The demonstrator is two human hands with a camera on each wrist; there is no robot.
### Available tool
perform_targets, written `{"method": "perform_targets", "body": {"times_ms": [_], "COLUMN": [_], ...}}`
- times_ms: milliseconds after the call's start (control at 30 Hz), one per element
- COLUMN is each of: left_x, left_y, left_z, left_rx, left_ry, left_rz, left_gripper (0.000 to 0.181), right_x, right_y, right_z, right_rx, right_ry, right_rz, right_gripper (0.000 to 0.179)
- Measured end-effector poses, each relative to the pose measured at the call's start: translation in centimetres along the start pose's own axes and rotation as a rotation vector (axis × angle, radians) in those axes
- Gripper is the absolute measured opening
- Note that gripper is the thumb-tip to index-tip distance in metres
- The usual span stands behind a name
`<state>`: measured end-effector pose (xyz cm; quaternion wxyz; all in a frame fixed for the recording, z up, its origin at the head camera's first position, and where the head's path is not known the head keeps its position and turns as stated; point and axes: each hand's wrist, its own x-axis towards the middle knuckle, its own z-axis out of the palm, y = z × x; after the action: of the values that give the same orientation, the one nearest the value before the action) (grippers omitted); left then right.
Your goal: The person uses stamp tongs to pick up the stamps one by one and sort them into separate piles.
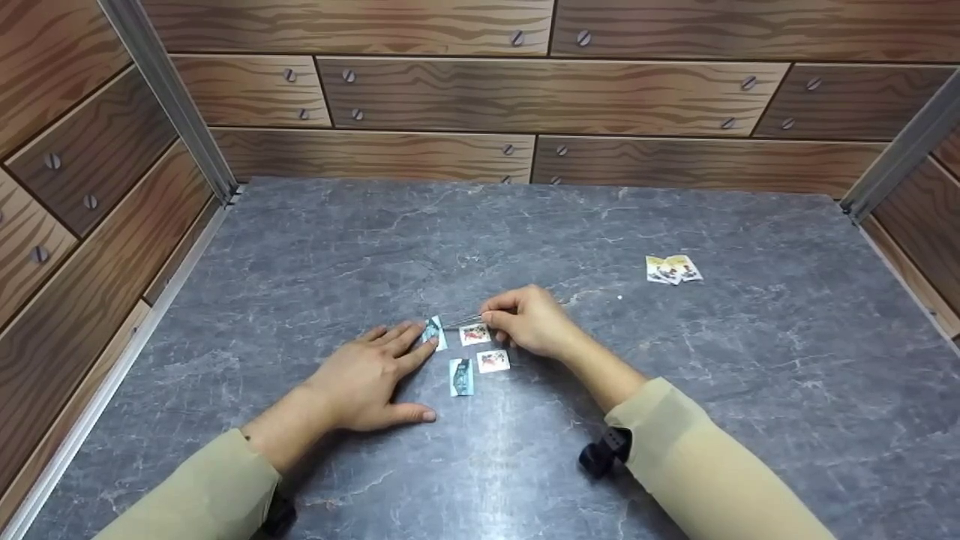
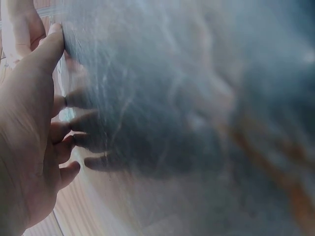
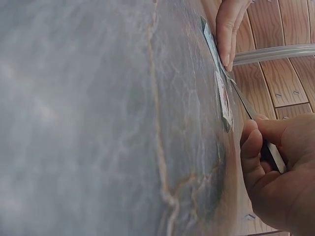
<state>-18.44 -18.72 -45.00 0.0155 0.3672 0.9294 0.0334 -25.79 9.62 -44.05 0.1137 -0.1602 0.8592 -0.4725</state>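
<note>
My left hand (image 1: 375, 379) lies palm down on the table with its fingers spread, the fingertips touching a blue stamp (image 1: 434, 334). In my right hand (image 1: 532, 322) I hold thin metal tweezers (image 3: 243, 101), pinched between thumb and fingers. Their tip points left, to the edge of that blue stamp. Just below the tweezers lies a white-bordered stamp with a red picture (image 1: 474, 334). Another red-pictured stamp (image 1: 493, 361) and a second blue stamp (image 1: 461, 377) lie nearer to me. In the left wrist view the left hand (image 2: 34, 108) hides the stamps.
Several overlapping yellowish stamps (image 1: 673, 268) lie at the right of the grey marbled table (image 1: 337, 247). A tiny white scrap (image 1: 619, 297) sits right of the right hand. Wood-patterned walls (image 1: 555, 94) and metal posts (image 1: 169, 97) bound the table.
</note>
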Motion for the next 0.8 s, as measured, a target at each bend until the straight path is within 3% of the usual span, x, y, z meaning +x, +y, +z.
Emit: {"method": "perform_targets", "body": {"times_ms": [600, 800], "left_x": [0.1, 0.0], "left_y": [0.1, 0.1], "left_z": [-0.1, -0.1], "left_rx": [0.014, 0.003], "left_ry": [-0.014, -0.023], "left_rz": [-0.011, -0.016], "left_gripper": [0.103, 0.103], "right_x": [-0.5, -0.8], "right_y": [0.2, 0.2], "right_z": [-1.2, -2.3], "right_rx": [0.034, 0.102], "right_ry": [0.077, 0.1], "right_rz": [0.022, 0.034], "right_gripper": [0.017, 0.02]}}
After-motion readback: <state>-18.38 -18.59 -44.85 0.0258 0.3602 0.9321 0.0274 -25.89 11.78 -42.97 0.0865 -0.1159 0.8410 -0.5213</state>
